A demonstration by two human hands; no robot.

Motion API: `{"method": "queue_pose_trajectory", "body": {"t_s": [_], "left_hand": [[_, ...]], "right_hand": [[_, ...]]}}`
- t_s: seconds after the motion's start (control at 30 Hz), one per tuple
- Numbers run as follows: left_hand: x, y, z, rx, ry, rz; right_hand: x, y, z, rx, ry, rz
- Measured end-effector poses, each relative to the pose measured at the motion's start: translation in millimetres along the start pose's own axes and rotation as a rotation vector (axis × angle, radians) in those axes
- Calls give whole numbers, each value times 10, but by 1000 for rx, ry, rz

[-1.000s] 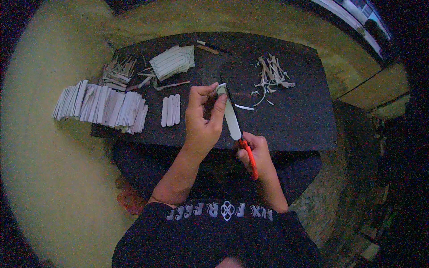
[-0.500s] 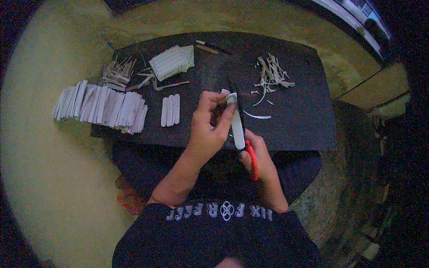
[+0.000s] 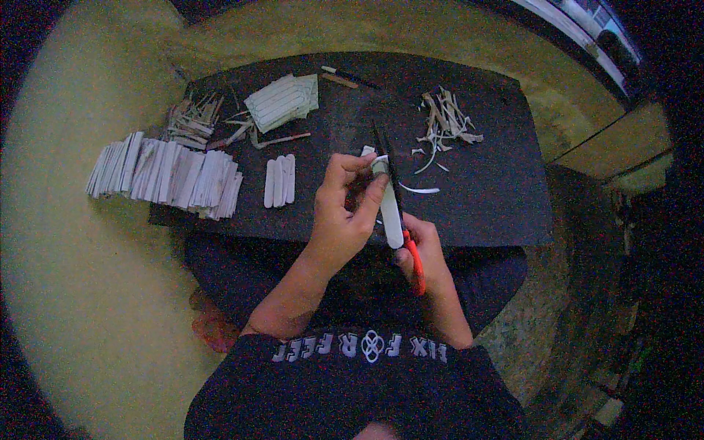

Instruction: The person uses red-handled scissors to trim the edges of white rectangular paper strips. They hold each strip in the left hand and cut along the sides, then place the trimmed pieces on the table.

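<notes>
Between the thumb and fingers of my left hand (image 3: 343, 202) is a white paper strip (image 3: 391, 220) with a rounded lower end. My right hand (image 3: 429, 249) grips scissors (image 3: 414, 264) with red-orange handles and dark blades. The blades point away from me and run along the strip's right edge, their tips slightly apart. A thin curled paper offcut (image 3: 421, 191) sticks out just right of the blades; whether it is still joined to the strip I cannot tell. Part of the strip's upper end is hidden by my left fingers.
On the dark table (image 3: 499, 198), a long row of whitish strips (image 3: 165, 176) lies at the left. Near it are several rounded strips (image 3: 280, 180), marked paper sheets (image 3: 282, 101), thin scraps (image 3: 196, 121) and a pen (image 3: 350, 77). Curled offcuts (image 3: 446, 121) are heaped at the far right.
The scissor blades have parted a little more at the tips. The curled offcut beside them has shifted slightly left. My left hand keeps its hold on the strip.
</notes>
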State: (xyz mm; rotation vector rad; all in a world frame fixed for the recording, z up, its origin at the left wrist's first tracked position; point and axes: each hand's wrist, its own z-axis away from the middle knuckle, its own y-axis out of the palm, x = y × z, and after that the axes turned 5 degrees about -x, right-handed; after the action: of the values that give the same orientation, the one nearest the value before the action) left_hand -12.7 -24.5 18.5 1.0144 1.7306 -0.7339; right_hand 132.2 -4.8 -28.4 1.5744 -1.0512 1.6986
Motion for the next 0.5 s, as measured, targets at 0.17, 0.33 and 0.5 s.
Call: {"method": "queue_pose_trajectory", "body": {"t_s": [0.17,0.33,0.5], "left_hand": [[-4,-8,-17,-16,-50,39],[-63,-34,-35,0,-102,69],[-85,-22,-45,11,-172,136]], "right_hand": [[8,-44,7,34,71,75],[-26,-88,18,29,21,152],[103,-78,7,102,46,-29]]}}
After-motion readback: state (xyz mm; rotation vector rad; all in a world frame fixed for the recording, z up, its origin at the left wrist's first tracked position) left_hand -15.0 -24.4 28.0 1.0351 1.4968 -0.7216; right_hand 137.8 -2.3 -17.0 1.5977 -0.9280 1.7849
